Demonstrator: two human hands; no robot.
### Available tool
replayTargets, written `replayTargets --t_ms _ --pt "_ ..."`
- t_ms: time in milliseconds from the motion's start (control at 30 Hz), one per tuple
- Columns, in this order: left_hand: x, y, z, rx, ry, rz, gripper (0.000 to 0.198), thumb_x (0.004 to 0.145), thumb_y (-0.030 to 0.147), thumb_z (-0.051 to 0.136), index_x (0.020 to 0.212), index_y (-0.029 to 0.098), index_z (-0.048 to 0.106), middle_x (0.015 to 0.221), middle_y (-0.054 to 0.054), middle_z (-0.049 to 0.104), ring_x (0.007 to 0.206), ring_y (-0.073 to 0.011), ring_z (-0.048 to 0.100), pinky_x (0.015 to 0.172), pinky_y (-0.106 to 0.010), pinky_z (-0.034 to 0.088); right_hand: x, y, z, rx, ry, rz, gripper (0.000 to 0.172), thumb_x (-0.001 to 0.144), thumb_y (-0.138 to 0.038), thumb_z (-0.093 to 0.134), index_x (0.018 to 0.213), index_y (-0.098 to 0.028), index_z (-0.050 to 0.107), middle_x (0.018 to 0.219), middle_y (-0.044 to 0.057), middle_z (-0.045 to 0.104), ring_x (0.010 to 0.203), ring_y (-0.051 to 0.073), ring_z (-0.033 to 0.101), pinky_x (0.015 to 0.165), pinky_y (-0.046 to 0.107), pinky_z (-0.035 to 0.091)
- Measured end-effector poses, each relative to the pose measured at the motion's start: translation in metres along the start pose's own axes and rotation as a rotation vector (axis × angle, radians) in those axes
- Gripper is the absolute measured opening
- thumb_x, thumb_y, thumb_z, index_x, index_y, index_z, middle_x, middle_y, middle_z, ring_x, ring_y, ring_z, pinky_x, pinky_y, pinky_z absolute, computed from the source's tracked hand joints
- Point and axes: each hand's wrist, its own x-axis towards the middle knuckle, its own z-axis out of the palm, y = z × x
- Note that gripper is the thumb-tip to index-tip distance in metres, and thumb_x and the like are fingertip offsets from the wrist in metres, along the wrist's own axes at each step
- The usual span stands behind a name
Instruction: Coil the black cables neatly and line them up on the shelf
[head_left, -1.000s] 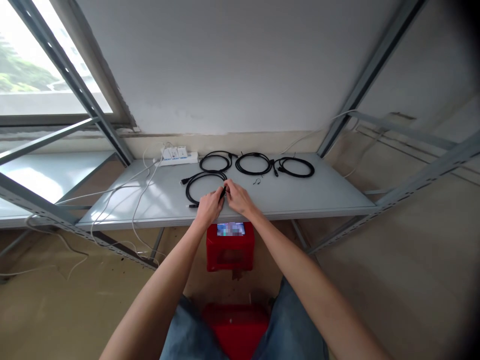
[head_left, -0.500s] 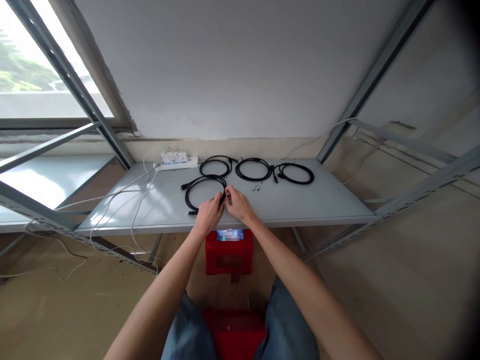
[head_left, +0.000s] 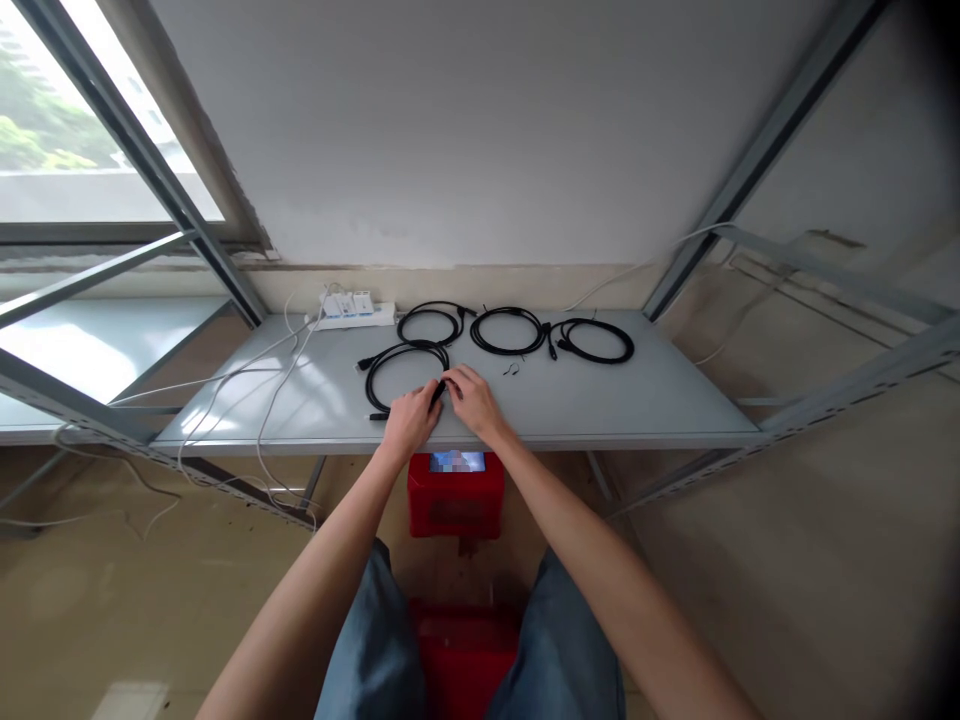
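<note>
A coiled black cable [head_left: 369,385] lies near the front of the grey shelf, its two plug ends pointing left. My left hand [head_left: 411,418] is closed around the right side of this coil, pressing its strands together. Right beside it, my right hand [head_left: 472,402] pinches at the same spot with thumb and fingertips. Whatever is between those fingertips is too small to make out. To the right of my hands lie short thin dark ties [head_left: 511,369]. Behind are more black coils: one at the back left [head_left: 431,304], one in the middle [head_left: 508,350] and one at the right [head_left: 600,358].
A white power strip [head_left: 352,318] with plugged-in adapters stands at the back left of the shelf [head_left: 600,410]. White cords [head_left: 281,400] trail from it over the front edge. Metal posts flank both sides. A red stool [head_left: 455,500] with a lit screen on top stands underneath.
The view has tilted and shifted slightly. Both hands stay at the coil's right side, and my right fingertips have closed in a little toward my left hand.
</note>
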Motion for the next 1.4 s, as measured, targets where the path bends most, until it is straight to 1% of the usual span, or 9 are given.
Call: replayTargets --t_ms 167,333,467,767,933,1067,1167,1267,1400 --pt "0.0 0.0 -0.001 -0.002 -0.012 -0.004 0.03 0.107 0.034 0.042 0.133 0.024 0.055 0.112 -0.011 0.076 0.098 -0.03 0.073 0.078 -0.034 0.045 0.0 0.001 -0.001 0.032 0.017 0.02 0.024 0.105 -0.016 0.046 0.106 -0.022 0.07 0.103 0.007 0.066 0.096 0.022 0.063 0.089 0.033 0.051" --pt "0.001 0.003 -0.005 0.007 -0.05 -0.027 0.037 0.11 0.034 0.035 0.143 0.023 0.046 0.114 -0.012 0.076 0.097 -0.0295 0.074 0.081 -0.035 0.046 0.0 0.003 0.001 0.026 0.04 0.04 0.024 0.106 -0.018 0.047 0.105 -0.023 0.071 0.102 0.008 0.067 0.098 0.023 0.063 0.09 0.035 0.051" --pt "0.002 0.005 -0.007 0.03 -0.081 -0.027 0.034 0.11 0.035 0.033 0.137 0.023 0.05 0.114 -0.012 0.077 0.098 -0.0294 0.074 0.083 -0.035 0.046 0.0 0.005 0.003 0.019 0.04 0.043 0.025 0.105 -0.018 0.048 0.104 -0.024 0.072 0.101 0.008 0.068 0.096 0.023 0.064 0.089 0.035 0.052" --pt "0.003 0.001 -0.001 0.011 -0.071 -0.019 0.034 0.111 0.042 0.032 0.128 0.023 0.056 0.117 -0.014 0.075 0.101 -0.0292 0.073 0.081 -0.035 0.046 0.0 0.006 0.004 0.031 -0.015 0.064 0.025 0.103 -0.016 0.05 0.101 -0.024 0.073 0.098 0.006 0.069 0.092 0.022 0.065 0.087 0.034 0.054" --pt "0.001 0.003 -0.003 -0.011 -0.058 -0.002 0.033 0.111 0.039 0.033 0.127 0.024 0.057 0.116 -0.012 0.075 0.1 -0.029 0.073 0.079 -0.035 0.046 0.002 0.005 0.0 0.061 -0.025 0.096 0.022 0.101 -0.018 0.052 0.096 -0.023 0.073 0.094 0.006 0.069 0.087 0.021 0.065 0.084 0.034 0.053" --pt "0.0 0.004 -0.004 -0.017 -0.062 -0.025 0.032 0.11 0.038 0.036 0.128 0.024 0.058 0.117 -0.012 0.075 0.104 -0.0279 0.073 0.083 -0.034 0.046 0.004 0.008 -0.002 0.093 -0.053 0.121 0.018 0.098 -0.019 0.055 0.091 -0.022 0.071 0.091 0.005 0.069 0.082 0.021 0.064 0.082 0.033 0.053" --pt "-0.001 0.005 -0.006 -0.016 -0.065 -0.029 0.03 0.109 0.036 0.038 0.127 0.024 0.059 0.117 -0.012 0.075 0.106 -0.0277 0.072 0.085 -0.034 0.046 0.004 0.009 -0.002 0.123 -0.076 0.133 0.016 0.096 -0.019 0.055 0.09 -0.022 0.07 0.089 0.005 0.07 0.08 0.02 0.064 0.079 0.031 0.052" --pt "-0.001 0.005 -0.008 -0.013 -0.055 -0.021 0.029 0.108 0.036 0.04 0.125 0.023 0.06 0.116 -0.012 0.075 0.104 -0.0278 0.073 0.082 -0.034 0.046 0.004 0.008 -0.002 0.15 -0.083 0.142 0.016 0.095 -0.019 0.055 0.09 -0.021 0.07 0.09 0.004 0.071 0.079 0.019 0.064 0.076 0.03 0.052" --pt "-0.001 0.005 -0.01 -0.012 -0.064 -0.032 0.027 0.108 0.036 0.041 0.123 0.023 0.06 0.118 -0.011 0.076 0.104 -0.028 0.073 0.081 -0.034 0.046 0.002 0.005 0.0 0.154 -0.082 0.14 0.016 0.095 -0.018 0.054 0.092 -0.021 0.07 0.091 0.004 0.072 0.079 0.018 0.065 0.077 0.03 0.052"
